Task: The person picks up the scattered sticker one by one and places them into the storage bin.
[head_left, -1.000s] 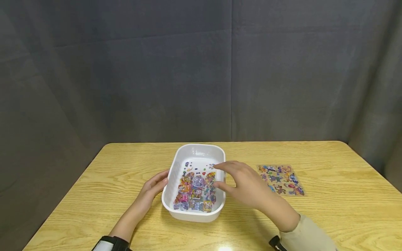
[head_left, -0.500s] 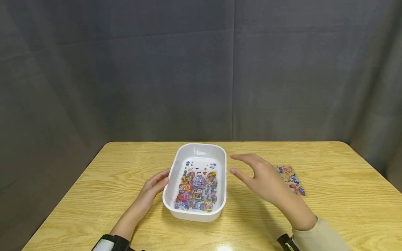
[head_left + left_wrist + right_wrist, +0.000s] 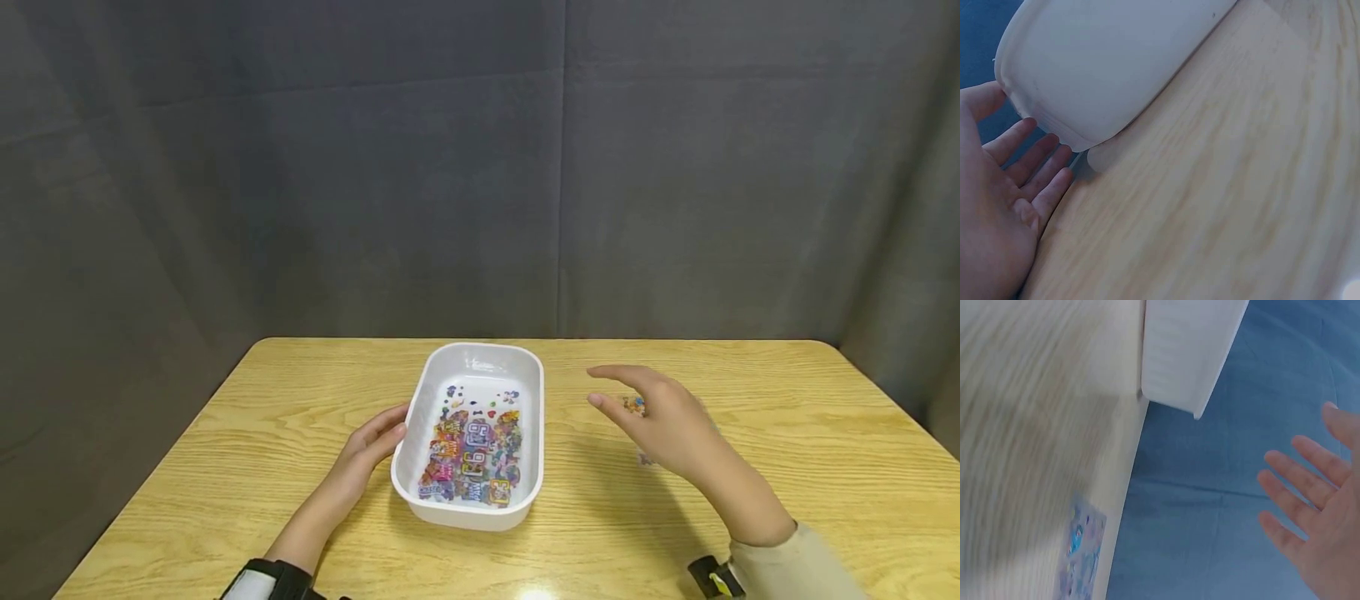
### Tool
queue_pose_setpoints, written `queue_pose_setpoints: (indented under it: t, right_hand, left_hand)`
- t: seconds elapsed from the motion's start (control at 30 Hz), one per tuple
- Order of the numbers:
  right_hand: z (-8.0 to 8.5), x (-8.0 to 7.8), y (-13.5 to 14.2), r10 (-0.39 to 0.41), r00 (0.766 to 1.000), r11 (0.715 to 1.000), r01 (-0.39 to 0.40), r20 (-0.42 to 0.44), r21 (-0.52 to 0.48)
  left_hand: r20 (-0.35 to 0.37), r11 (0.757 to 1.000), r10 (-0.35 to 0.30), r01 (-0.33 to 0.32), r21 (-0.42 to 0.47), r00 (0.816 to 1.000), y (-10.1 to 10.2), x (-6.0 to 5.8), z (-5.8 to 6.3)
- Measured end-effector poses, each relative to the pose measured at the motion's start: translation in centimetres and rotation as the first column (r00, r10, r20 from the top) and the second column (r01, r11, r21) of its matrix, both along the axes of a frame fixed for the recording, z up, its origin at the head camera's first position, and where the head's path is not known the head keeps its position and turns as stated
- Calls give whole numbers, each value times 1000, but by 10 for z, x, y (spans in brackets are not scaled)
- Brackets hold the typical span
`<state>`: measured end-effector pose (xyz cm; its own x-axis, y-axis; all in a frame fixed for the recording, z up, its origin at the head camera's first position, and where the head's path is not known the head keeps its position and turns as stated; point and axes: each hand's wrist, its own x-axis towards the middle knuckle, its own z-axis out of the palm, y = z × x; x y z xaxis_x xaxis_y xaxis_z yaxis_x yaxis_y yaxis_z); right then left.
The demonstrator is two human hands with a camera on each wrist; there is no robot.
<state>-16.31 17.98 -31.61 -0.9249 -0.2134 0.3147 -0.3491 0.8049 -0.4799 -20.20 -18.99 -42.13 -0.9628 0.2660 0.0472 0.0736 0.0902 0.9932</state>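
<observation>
A white rounded tray (image 3: 468, 517) stands on the table in the head view, with colorful transparent sticker sheets (image 3: 472, 454) lying flat inside. My left hand (image 3: 363, 454) touches its left side with loosely extended fingers; the left wrist view shows fingertips of that hand (image 3: 1007, 194) against the tray's end (image 3: 1097, 69). My right hand (image 3: 667, 421) hovers above the table to the right, fingers and thumb apart, holding nothing. Beneath it, another sticker sheet (image 3: 633, 406) is mostly hidden; the right wrist view shows part of this sheet (image 3: 1080, 550) on the tabletop.
The wood-grain table (image 3: 225, 467) has rounded far corners. Behind it hangs a dark grey curtain (image 3: 412, 208), which also covers the sides. Black straps (image 3: 277, 579) circle the wrists, and a beige sleeve (image 3: 795, 567) covers the right forearm.
My right hand has moved right, from over the tray's right edge to above the sticker sheet on the table, covering most of it. The left hand has stayed at the tray's side.
</observation>
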Motion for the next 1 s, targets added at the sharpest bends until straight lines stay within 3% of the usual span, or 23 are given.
queue_pose_setpoints:
  t: [0.13,0.5,1.0]
  right_hand:
    - [1,-4,11,34,998,999,-32,46,-24]
    - [-1,-10,36,19,982,1000,-23,186,18]
    - [-11,-17,69,-38,979,999,40,201,-5]
  left_hand:
    - [-14,1000,-11,11,-3,1000,0,0,2]
    - [-12,1000,-11,11,-11,1000,-1,1,1]
    - [10,1000,10,-10,-15,1000,0,2,1]
